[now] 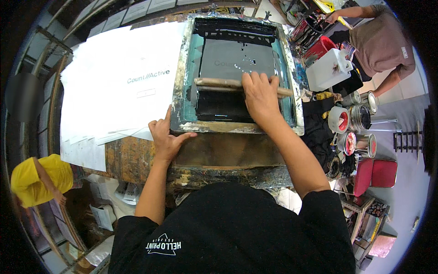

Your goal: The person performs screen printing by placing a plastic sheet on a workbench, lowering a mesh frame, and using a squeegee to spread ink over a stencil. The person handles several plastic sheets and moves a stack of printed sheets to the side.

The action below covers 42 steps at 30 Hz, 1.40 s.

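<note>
A silk-screen frame [297, 100] lies on the worktable, its rim smeared with ink and its mesh teal at the sides. Black ink [219, 111] coats the near part of the mesh and forms a thick band along the far end. My right hand [263, 98] is closed around a wooden-handled squeegee [219, 82] that lies crosswise over the mesh; its blade is mostly hidden. At the frame's near left corner, my left hand [165, 139] rests with index finger and thumb spread along two sides. Faint lettering shows through the grey middle of the mesh.
Printed white paper sheets [109, 59] pile up left of the frame on the stained worktable [127, 157]. Ink cans [360, 117], a white plastic container [326, 71] and black cloth [317, 123] stand or lie to the right. One person is at right, another in yellow at left.
</note>
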Motion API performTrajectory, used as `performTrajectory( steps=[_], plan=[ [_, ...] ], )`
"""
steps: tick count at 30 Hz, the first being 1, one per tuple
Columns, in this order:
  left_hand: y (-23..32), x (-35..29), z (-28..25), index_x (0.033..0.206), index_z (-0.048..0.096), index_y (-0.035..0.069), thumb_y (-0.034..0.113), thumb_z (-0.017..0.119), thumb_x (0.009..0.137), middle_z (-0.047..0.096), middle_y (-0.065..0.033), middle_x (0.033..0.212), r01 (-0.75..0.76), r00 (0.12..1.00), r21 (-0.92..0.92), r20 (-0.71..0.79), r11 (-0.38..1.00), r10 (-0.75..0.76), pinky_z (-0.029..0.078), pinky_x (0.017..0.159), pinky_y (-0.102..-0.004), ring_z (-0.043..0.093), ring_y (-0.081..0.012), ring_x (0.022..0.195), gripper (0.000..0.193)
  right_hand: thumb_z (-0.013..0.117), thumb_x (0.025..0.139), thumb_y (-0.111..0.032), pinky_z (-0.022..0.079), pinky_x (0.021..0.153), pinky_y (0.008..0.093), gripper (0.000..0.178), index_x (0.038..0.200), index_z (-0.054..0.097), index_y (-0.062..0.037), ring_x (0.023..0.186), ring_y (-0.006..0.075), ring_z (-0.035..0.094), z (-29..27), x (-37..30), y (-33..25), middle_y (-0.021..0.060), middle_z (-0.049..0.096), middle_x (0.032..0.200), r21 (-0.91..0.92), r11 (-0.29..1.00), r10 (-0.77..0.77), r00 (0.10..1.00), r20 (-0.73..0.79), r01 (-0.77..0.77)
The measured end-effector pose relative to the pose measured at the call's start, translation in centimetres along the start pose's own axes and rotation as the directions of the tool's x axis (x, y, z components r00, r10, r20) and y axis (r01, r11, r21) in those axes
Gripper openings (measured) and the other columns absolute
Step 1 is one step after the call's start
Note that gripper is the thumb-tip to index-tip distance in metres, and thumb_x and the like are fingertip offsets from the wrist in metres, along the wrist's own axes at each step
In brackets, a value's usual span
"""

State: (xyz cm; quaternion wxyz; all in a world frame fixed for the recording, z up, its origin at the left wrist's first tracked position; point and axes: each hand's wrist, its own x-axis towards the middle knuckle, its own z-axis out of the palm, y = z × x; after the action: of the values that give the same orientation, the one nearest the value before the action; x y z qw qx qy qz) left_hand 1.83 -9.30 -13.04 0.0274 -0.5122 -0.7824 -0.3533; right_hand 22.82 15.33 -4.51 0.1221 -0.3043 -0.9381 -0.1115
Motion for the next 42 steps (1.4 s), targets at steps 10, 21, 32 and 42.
performTrajectory(
  steps=[10,21,32,42],
  plan=[
    [5.3,3.1,-1.8,0.152,0.052,-0.007,0.045,0.096,0.078,0.07,-0.015,0.117,0.076,0.971,-0.513,-0.159,0.855,-0.181,0.051,0.101,-0.0412,0.064,-0.0269,0.103,0.101,0.077,0.089,-0.05,0.039,0.094,0.0515,0.048,0.108,0.062,-0.0091,0.102,0.0291,0.061,-10.6,-3.0,-1.0,0.009,0.063,0.1,0.118,0.993,-0.006,0.994,-0.111,0.02],
    [0.5,21.2,5.6,0.112,0.07,-0.003,0.029,0.067,0.106,0.071,-0.0131,0.099,0.175,0.948,-0.434,-0.167,0.884,-0.27,0.053,0.085,-0.0361,0.069,-0.0236,0.089,0.033,0.054,0.105,-0.057,0.045,0.073,0.0398,0.057,0.076,0.063,-0.0097,0.063,0.0195,0.055,-20.3,10.2,2.9,0.0057,0.062,0.066,0.081,0.997,0.018,0.898,-0.439,0.019],
    [-4.1,30.8,16.7,0.12,0.082,0.025,0.049,0.067,0.101,0.072,-0.0114,0.117,-0.256,0.967,0.4,0.112,0.88,0.231,0.049,0.091,-0.0492,0.065,-0.034,0.111,0.034,0.049,0.106,-0.06,0.056,0.07,0.0435,0.07,0.076,0.069,-0.0011,0.063,0.0244,0.065,-22.0,10.8,4.0,0.0126,0.066,0.065,0.118,0.992,0.006,0.89,-0.456,0.053],
    [-6.0,24.7,3.9,0.108,0.076,-0.004,0.031,0.068,0.102,0.076,-0.0273,0.099,0.08,0.972,-0.065,-0.214,0.995,-0.092,0.056,0.085,-0.0442,0.074,-0.0407,0.092,0.036,0.049,0.108,-0.059,0.052,0.067,0.038,0.063,0.076,0.064,-0.0071,0.062,0.0156,0.056,-22.1,12.7,3.8,0.0057,0.064,0.069,0.215,0.976,0.033,0.946,-0.321,0.039]
  ],
)
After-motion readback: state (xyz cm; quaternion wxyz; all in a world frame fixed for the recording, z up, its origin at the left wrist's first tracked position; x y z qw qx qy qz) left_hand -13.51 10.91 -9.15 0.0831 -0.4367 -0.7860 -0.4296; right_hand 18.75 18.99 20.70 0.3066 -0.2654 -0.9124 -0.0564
